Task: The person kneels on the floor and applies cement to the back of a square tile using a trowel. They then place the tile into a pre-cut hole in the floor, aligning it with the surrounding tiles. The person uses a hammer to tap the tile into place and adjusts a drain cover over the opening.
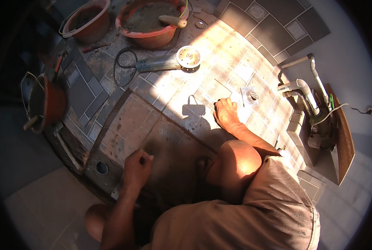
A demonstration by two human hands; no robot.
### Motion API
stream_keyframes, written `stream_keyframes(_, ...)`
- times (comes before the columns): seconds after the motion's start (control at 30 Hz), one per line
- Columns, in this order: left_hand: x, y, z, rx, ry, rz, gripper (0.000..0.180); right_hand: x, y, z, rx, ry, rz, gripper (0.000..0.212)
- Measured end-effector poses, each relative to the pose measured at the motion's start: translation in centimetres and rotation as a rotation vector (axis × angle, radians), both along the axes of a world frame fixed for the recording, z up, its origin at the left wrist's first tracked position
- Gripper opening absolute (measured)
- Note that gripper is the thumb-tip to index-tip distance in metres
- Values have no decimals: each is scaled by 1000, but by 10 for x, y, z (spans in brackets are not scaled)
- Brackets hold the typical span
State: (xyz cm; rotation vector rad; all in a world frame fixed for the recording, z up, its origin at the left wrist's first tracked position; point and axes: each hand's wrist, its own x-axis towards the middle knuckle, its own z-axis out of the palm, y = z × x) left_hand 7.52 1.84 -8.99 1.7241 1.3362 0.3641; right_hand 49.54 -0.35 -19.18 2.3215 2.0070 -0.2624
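My left hand (136, 171) is closed, its fingers curled in and the thumb against them, above the shaded large tiles (129, 118). Whether something small sits in that grip is hidden. Ahead and to the right, my right hand (226, 114) rests on the sunlit tiled floor (211, 89), its fingers bent down and slightly apart, with nothing visible in them. Just right of it a round drain fitting (250, 96) sits on the floor. An angle grinder (165, 62) with a pale disc lies farther ahead, its dark cord looped beside it.
Two reddish tubs of grey mortar (152, 39) (86, 31) stand at the back; a wooden-handled tool leans on one. Another bucket (53, 100) is at left. A round hole (102, 168) opens near the floor's left edge. White pipes (304, 89) and a board (343, 146) stand at right.
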Motion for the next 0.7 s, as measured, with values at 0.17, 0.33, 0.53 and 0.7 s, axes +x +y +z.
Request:
stream_keyframes(0.17, 0, -5, -9, -28, -75, 92, 17, -3, 2, 23, 308, -103, 88, 24)
stream_keyframes(0.33, 17, 6, -25, -163, -172, 156, 20, 13, 24, 83, 453, -142, 75, 12)
stream_keyframes(0.53, 95, 29, -14, -201, -328, 89, 21, 66, 29, 170, 412, 79, -269, 20)
stream_keyframes(0.7, 122, 44, -7, -380, -577, 160, 30, 80, 20, 196, 575, 467, -335, 32)
